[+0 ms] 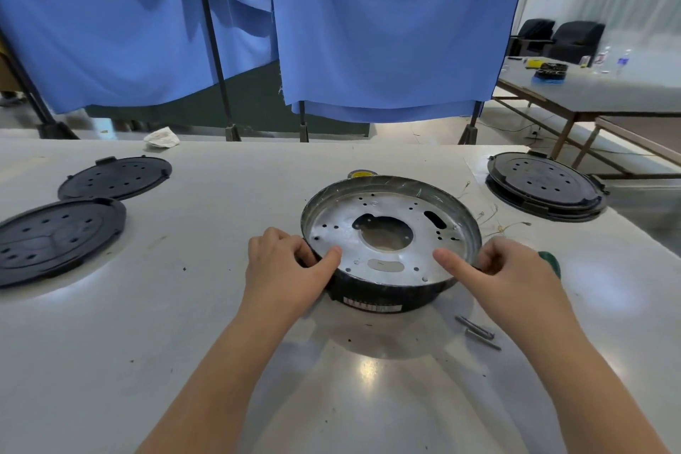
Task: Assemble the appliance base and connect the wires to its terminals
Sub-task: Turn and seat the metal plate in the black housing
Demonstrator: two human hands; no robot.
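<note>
The round appliance base (pixel 405 203) sits in the middle of the white table, a shiny metal plate with a central hole set inside a black rim. My left hand (pixel 291 269) grips its left edge, thumb lying on the metal plate and fingers curled round the outside. My right hand (pixel 508 273) holds the right edge the same way, thumb on the plate. Thin wires (pixel 497 221) with small end terminals lie loose on the table just right of the base.
Two black round covers (pixel 114 177) (pixel 55 236) lie at the left. A stack of black bases (pixel 545 184) stands at the right. Metal screws (pixel 477 332) lie at the front right, a green-handled tool (pixel 551 262) behind my right hand. Blue curtains hang beyond the table's far edge.
</note>
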